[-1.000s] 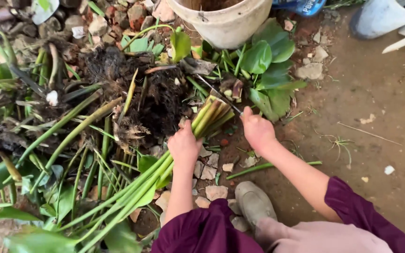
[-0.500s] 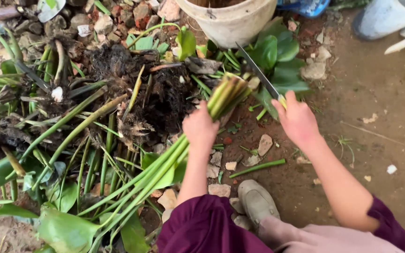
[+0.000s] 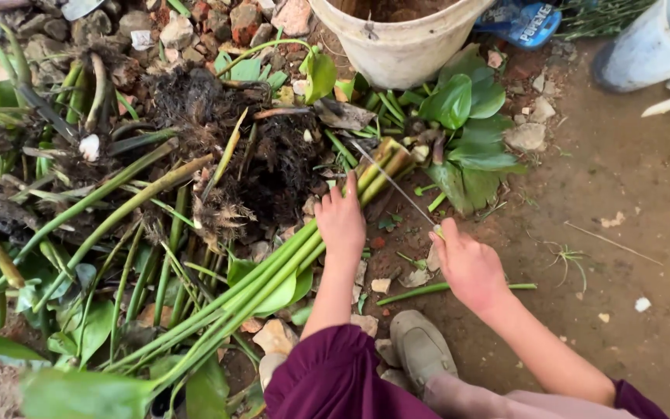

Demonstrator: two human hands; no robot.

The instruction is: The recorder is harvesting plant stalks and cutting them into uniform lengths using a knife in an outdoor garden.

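Currently the trimming step is in hand: the bundle of green stems [image 3: 273,271] lies on the dirt ground [image 3: 622,202], left hand [image 3: 341,221] clenched around it; right hand [image 3: 468,264] grips the knife [image 3: 393,182] across the cut ends. Judged next: a controlled chop clear of the fingers.

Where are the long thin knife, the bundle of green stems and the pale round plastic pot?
long thin knife [image 3: 393,185], head view, middle of the blade.
bundle of green stems [image 3: 378,172], head view, cut ends beyond the left hand.
pale round plastic pot [image 3: 401,46], head view, outer wall.
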